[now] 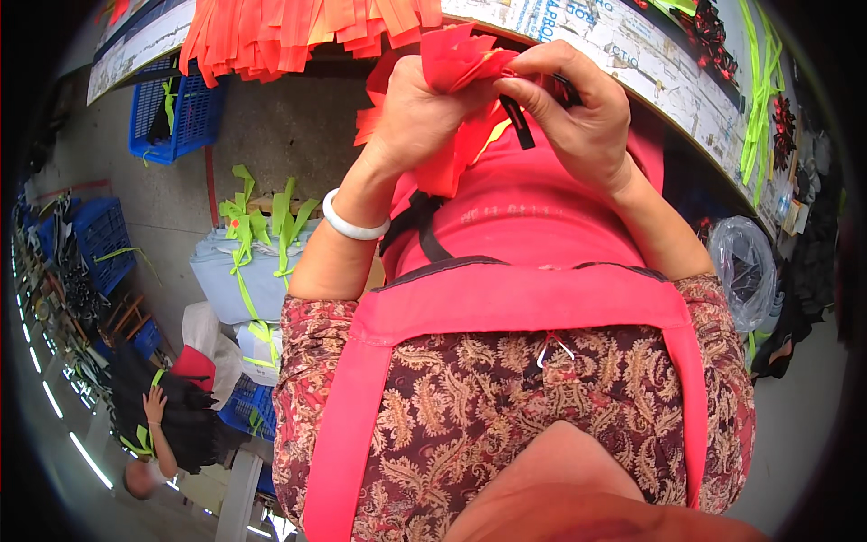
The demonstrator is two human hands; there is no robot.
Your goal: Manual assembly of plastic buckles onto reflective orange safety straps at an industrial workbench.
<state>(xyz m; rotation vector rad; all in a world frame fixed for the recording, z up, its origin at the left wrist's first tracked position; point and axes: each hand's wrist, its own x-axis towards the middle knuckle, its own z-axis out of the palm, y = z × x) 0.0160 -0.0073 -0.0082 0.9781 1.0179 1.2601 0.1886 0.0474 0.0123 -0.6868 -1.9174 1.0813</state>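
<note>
My left hand (417, 116) is closed around a bunch of red-orange fabric strips (459, 60), some of which hang down below it in front of my apron. Close beside it, my right hand (585, 110) pinches with thumb and forefinger at the bunch's edge. A short black strip (517, 121) dangles under those fingertips, and more black shows between the fingers. Whether the pinch is on the black strip or the red fabric is hidden. A white bangle (352, 219) circles my left wrist.
Many orange-red strips (271, 36) hang over the edge of the worktable (632, 54). Lime-green strips (761, 99) lie at its right. Blue crates (185, 113) and a bundle of grey cloth (217, 275) tied with green strips stand left. Another person's hand (155, 404) is at lower left.
</note>
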